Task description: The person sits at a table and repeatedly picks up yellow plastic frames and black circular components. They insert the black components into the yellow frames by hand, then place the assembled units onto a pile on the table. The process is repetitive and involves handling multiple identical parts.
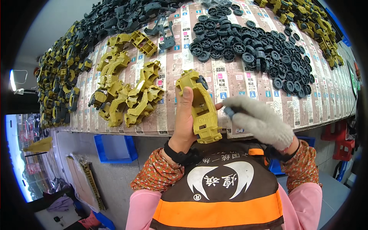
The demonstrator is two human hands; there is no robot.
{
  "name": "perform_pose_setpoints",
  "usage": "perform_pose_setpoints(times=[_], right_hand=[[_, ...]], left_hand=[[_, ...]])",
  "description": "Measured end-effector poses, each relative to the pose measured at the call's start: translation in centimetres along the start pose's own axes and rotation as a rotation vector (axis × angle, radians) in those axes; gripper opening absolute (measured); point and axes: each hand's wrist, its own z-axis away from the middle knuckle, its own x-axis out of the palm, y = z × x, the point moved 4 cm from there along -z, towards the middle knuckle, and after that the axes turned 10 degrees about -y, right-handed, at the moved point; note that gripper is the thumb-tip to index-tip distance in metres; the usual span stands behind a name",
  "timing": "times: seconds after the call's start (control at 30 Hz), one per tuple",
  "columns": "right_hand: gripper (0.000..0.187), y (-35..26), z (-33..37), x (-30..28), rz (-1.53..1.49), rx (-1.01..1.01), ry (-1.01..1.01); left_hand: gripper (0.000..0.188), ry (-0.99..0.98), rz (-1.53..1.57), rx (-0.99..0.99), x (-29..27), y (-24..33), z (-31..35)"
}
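My bare left hand point(184, 119) is closed round a yellow plastic toy vehicle body point(205, 111), tilted over the table's near edge. One dark wheel point(202, 82) sits at the body's upper right side. Just right of the body, my right hand point(260, 120), in a pale knitted glove, pinches a small dark wheel point(229, 112), seen partly edge-on and apart from the body. Several more yellow bodies point(126, 92) lie loosely grouped to the left. Beyond my right hand spreads a large heap of dark wheels point(264, 50).
Yellow bodies with dark parts are piled along the left edge point(61, 84), and more point(318, 27) lie far right. Dark grey plastic parts point(119, 19) are heaped at the back. Below the table are a blue bin point(115, 158) and red stools point(344, 148).
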Motion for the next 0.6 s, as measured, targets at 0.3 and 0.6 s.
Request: perform_pose_setpoints(times=[0.3, 0.6], right_hand=[[0.039, 1.3, 0.9, 3.6, -0.384, 0.007, 0.069], [0.059, -0.4, 2.1, 5.0, 0.231, -0.108, 0.223]], left_hand=[[0.059, -0.056, -0.059, 0.118, 0.8, 0.9, 0.1], [0.087, -0.039, -0.165, 0.51, 4.0, 3.0, 0.9]])
